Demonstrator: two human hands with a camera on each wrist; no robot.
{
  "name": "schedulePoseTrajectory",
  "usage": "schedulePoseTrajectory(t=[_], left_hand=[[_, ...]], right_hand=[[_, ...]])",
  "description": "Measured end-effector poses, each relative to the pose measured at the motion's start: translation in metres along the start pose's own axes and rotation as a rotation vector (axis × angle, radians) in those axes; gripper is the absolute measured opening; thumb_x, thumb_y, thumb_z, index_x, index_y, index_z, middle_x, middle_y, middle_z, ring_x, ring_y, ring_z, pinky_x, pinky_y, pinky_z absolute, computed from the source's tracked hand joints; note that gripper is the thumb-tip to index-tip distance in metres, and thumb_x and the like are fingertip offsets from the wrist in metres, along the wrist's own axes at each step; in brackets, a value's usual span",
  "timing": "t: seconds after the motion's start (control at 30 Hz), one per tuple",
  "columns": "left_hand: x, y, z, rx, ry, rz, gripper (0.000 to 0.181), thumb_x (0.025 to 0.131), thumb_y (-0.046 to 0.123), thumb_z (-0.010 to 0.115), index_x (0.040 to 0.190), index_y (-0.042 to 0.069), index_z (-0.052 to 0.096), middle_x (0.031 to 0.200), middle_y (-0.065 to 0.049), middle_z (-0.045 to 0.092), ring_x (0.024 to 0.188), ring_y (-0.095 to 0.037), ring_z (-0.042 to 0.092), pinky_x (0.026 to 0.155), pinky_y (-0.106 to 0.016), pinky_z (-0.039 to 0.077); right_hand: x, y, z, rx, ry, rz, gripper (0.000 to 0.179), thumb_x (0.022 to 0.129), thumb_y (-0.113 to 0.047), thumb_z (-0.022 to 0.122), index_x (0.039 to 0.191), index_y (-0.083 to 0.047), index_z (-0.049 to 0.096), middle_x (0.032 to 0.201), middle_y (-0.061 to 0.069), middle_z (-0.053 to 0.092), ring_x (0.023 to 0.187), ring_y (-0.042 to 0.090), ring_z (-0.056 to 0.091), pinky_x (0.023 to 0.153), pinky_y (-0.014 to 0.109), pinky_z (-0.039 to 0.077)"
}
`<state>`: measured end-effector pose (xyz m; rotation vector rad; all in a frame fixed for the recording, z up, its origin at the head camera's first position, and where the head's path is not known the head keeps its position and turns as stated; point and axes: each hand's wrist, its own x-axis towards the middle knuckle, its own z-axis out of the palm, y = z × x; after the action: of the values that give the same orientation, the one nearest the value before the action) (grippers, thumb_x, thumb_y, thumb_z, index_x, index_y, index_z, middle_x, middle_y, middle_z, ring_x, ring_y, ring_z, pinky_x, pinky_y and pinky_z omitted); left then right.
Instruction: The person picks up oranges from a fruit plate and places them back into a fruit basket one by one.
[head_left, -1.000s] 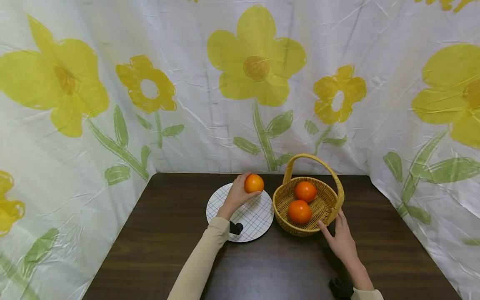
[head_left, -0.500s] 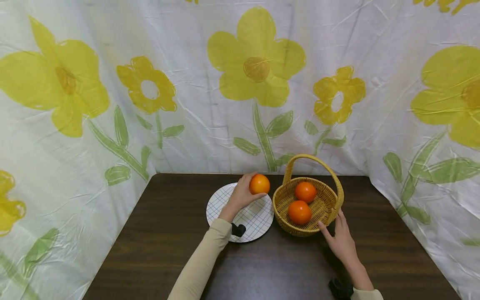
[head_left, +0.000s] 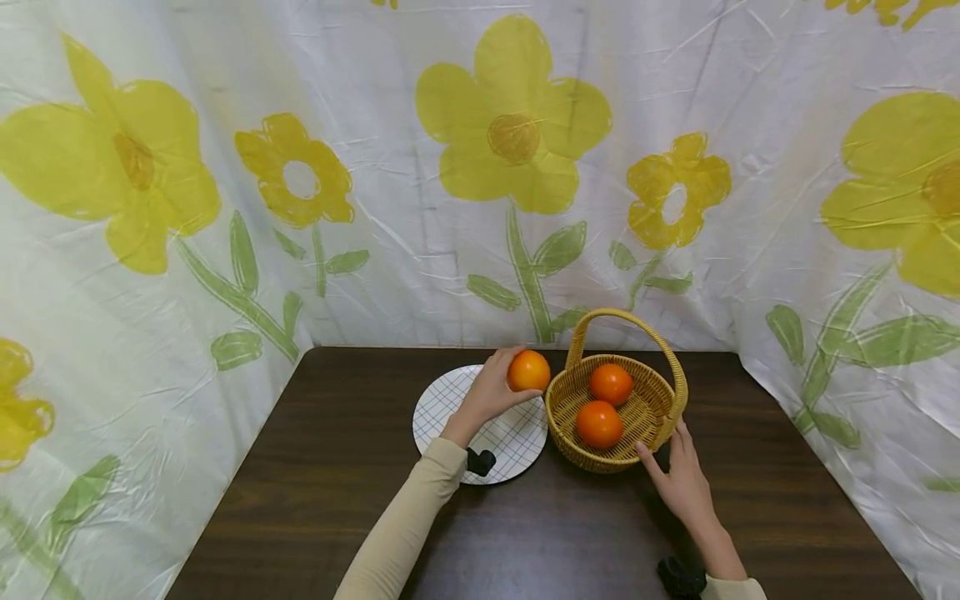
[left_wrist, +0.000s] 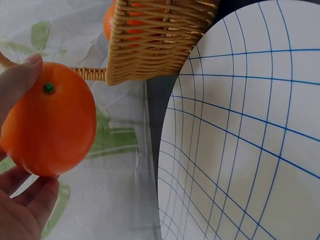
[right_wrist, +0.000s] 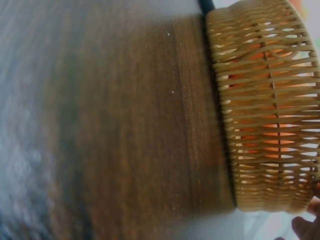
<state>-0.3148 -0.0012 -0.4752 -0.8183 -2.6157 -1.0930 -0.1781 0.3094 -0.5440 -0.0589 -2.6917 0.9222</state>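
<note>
My left hand (head_left: 491, 392) grips an orange (head_left: 528, 371) between thumb and fingers, above the right part of a white plate (head_left: 502, 450) with a blue grid. A small green stem spot marks the orange (left_wrist: 57, 122) in the left wrist view. Right of the plate stands a wicker basket (head_left: 566, 433) with an upright arched handle. Two more oranges, one behind (head_left: 611, 383) and one in front (head_left: 599, 424), lie inside it. Against the basket's right side rests my right hand (head_left: 682, 483), thumb and fingers spread; its fingertips are partly hidden.
Under everything is a dark brown wooden table (head_left: 300, 500). A white cloth (head_left: 390, 275) printed with yellow flowers hangs behind it and along the sides. The basket handle (head_left: 626, 315) arches above the basket's rim.
My left hand has carried the orange to the right, from over the plate toward the basket's left rim. The right hand and the basket have stayed in place.
</note>
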Motion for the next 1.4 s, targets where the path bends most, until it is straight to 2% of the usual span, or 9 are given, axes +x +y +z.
schedulePoseTrajectory(t=[0.33, 0.53, 0.77, 1.03, 1.4], left_hand=[[0.000, 0.010, 0.001, 0.014, 0.004, 0.056, 0.080, 0.073, 0.041, 0.077, 0.138, 0.012, 0.042, 0.135, -0.009, 0.046, 0.118, -0.026, 0.047, 0.090, -0.041, 0.048], [0.001, 0.012, 0.004, 0.031, -0.032, 0.063, 0.080, 0.074, 0.044, 0.075, 0.140, 0.016, 0.039, 0.135, -0.006, 0.045, 0.119, -0.023, 0.046, 0.091, -0.037, 0.047], [0.001, 0.017, 0.006, 0.036, -0.056, 0.115, 0.082, 0.074, 0.045, 0.075, 0.140, 0.013, 0.039, 0.134, -0.007, 0.046, 0.118, -0.023, 0.047, 0.092, -0.036, 0.047], [0.003, 0.024, 0.010, 0.074, -0.090, 0.139, 0.080, 0.075, 0.049, 0.072, 0.140, 0.016, 0.039, 0.135, -0.006, 0.045, 0.119, -0.022, 0.046, 0.093, -0.034, 0.046], [0.005, 0.031, 0.017, 0.100, -0.116, 0.170, 0.080, 0.075, 0.048, 0.073, 0.139, 0.011, 0.041, 0.134, -0.004, 0.046, 0.117, -0.022, 0.047, 0.093, -0.034, 0.046]], right_hand=[[0.000, 0.000, 0.000, -0.011, 0.002, 0.008, 0.079, 0.092, -0.044, 0.051, 0.150, -0.013, 0.007, 0.155, 0.012, 0.005, 0.132, 0.045, 0.023, 0.086, 0.069, 0.032], [0.000, 0.000, 0.001, -0.009, 0.006, 0.002, 0.079, 0.092, -0.044, 0.052, 0.150, -0.015, 0.006, 0.155, 0.011, 0.005, 0.131, 0.046, 0.024, 0.083, 0.069, 0.033], [-0.001, 0.002, 0.002, -0.004, 0.011, -0.007, 0.080, 0.092, -0.043, 0.052, 0.151, -0.018, 0.003, 0.155, 0.011, 0.005, 0.130, 0.047, 0.025, 0.080, 0.068, 0.035], [0.000, 0.001, 0.002, 0.000, 0.010, -0.006, 0.079, 0.093, -0.043, 0.052, 0.151, -0.016, 0.005, 0.155, 0.012, 0.005, 0.131, 0.047, 0.024, 0.082, 0.068, 0.034], [0.000, 0.001, 0.002, -0.005, 0.014, -0.007, 0.079, 0.093, -0.043, 0.052, 0.150, -0.013, 0.007, 0.155, 0.012, 0.005, 0.131, 0.046, 0.024, 0.083, 0.069, 0.034]])
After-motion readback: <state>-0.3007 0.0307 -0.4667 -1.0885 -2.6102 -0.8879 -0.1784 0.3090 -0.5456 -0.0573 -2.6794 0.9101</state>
